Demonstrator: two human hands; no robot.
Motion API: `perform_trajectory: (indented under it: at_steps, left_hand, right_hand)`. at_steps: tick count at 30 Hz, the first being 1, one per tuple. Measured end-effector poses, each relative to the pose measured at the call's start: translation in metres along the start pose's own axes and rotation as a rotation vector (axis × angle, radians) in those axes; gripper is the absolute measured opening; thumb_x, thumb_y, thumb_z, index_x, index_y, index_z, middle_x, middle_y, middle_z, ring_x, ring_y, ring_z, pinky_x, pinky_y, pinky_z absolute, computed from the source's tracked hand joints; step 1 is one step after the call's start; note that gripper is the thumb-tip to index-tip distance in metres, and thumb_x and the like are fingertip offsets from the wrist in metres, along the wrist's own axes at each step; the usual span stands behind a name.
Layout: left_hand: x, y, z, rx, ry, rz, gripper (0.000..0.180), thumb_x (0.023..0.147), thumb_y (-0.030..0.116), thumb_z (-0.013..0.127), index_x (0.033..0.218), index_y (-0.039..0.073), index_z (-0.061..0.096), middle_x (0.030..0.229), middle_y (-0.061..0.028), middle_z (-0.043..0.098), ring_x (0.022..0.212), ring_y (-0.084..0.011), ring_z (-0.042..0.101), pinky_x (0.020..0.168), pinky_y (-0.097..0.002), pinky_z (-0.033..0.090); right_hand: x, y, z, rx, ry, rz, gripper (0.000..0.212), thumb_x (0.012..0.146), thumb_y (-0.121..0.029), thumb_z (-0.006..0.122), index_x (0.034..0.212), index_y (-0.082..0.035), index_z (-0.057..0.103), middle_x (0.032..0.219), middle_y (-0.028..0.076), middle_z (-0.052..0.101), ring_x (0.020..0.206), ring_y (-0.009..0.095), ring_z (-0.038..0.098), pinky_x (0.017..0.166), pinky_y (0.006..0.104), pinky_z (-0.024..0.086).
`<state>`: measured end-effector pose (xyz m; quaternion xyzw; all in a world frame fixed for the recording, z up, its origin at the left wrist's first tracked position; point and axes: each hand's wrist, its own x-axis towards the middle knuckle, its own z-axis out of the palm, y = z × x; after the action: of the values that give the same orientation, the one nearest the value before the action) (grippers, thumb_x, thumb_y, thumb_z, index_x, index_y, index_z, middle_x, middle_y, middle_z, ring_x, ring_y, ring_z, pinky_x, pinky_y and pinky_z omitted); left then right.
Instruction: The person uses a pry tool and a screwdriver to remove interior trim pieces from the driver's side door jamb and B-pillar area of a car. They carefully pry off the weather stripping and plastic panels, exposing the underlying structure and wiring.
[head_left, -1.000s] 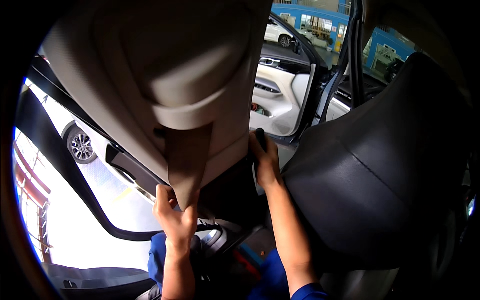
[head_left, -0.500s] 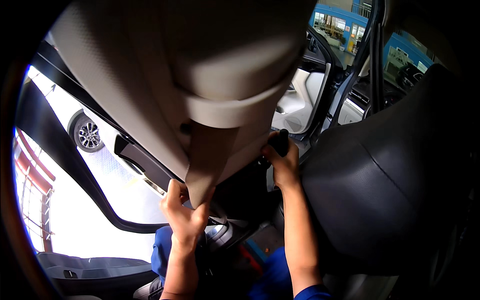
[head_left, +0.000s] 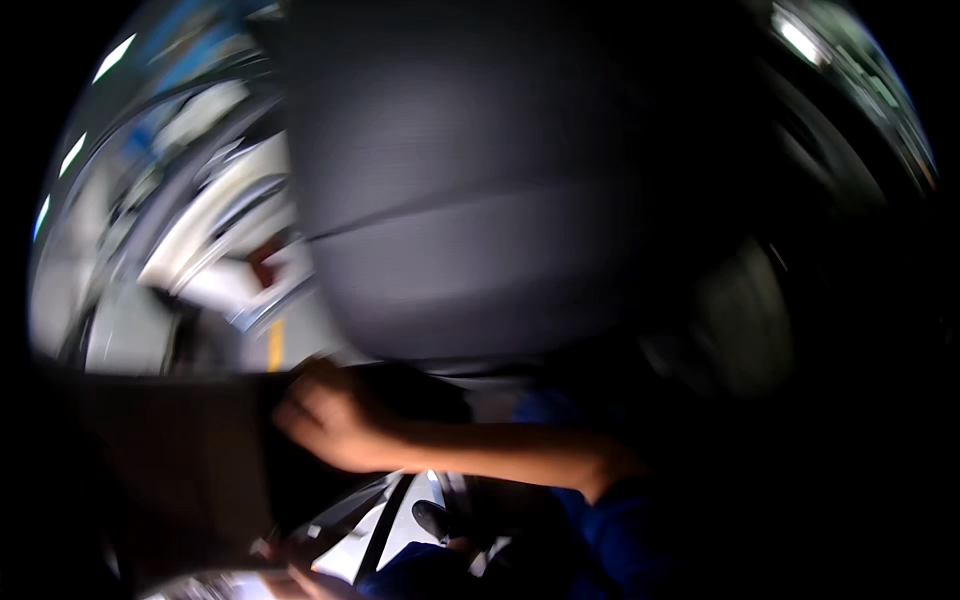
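The picture is smeared by motion. My right hand (head_left: pixel 335 415) reaches across toward the left, just below the lower left corner of a black seat back (head_left: pixel 460 250). Its fingers are curled; what they hold, if anything, is lost in the blur and shadow. Low at the bottom edge, my left hand (head_left: pixel 295 575) is only partly visible, its fingers too blurred to read. A dim brownish panel-like surface (head_left: pixel 170 460) lies between and to the left of the two hands. I cannot tell whether either hand touches it.
The seat back fills the middle, close in front. Beyond it on the left is a blurred pale door panel (head_left: pixel 225 270) and a floor with a yellow line (head_left: pixel 276 345). A dark shoe (head_left: pixel 432 520) shows below my right forearm. Deep shadow covers the right side.
My view has swung right, so the black seat is now central and the pale pillar trim with the tan belt strap, which my left hand gripped, is no longer clearly seen. My right arm now lies sideways.
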<state>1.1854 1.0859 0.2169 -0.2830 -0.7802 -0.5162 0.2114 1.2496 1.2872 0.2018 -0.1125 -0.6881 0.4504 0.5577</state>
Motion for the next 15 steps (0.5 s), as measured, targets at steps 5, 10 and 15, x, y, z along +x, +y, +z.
perform_trajectory:
  at_steps: [5,10,15]
  left_hand:
    - [0.009,-0.050,-0.029,0.018,-0.011,0.117,0.041,0.095,0.032,0.072,0.116,-0.003,0.068,0.107,-0.0167,0.071,0.099,-0.0225,0.068,0.089,-0.0362,0.055]
    - [-0.010,-0.097,-0.120,-0.049,0.029,0.123,0.045,0.097,0.034,0.069,0.122,-0.003,0.067,0.114,-0.0180,0.071,0.107,-0.0249,0.068,0.095,-0.0380,0.055]
    - [-0.007,-0.158,-0.210,-0.207,-0.093,0.095,0.049,0.099,0.037,0.067,0.128,-0.003,0.067,0.121,-0.0192,0.071,0.114,-0.0273,0.068,0.101,-0.0399,0.054]
  right_hand:
    - [-0.094,-0.108,-0.047,-0.121,0.054,0.095,0.030,0.094,-0.027,0.072,0.082,-0.004,0.058,0.077,0.011,0.052,0.062,0.028,0.057,0.052,0.0404,0.045]
    - [-0.313,-0.173,-0.127,-0.124,0.578,0.262,0.014,0.098,-0.021,0.072,0.096,-0.008,0.068,0.085,0.004,0.066,0.069,0.011,0.064,0.054,0.0253,0.050]
    - [-0.554,-0.263,-0.222,-0.208,1.376,0.701,0.046,0.092,-0.022,0.075,0.132,-0.007,0.060,0.128,0.016,0.062,0.118,0.026,0.062,0.103,0.0416,0.052]
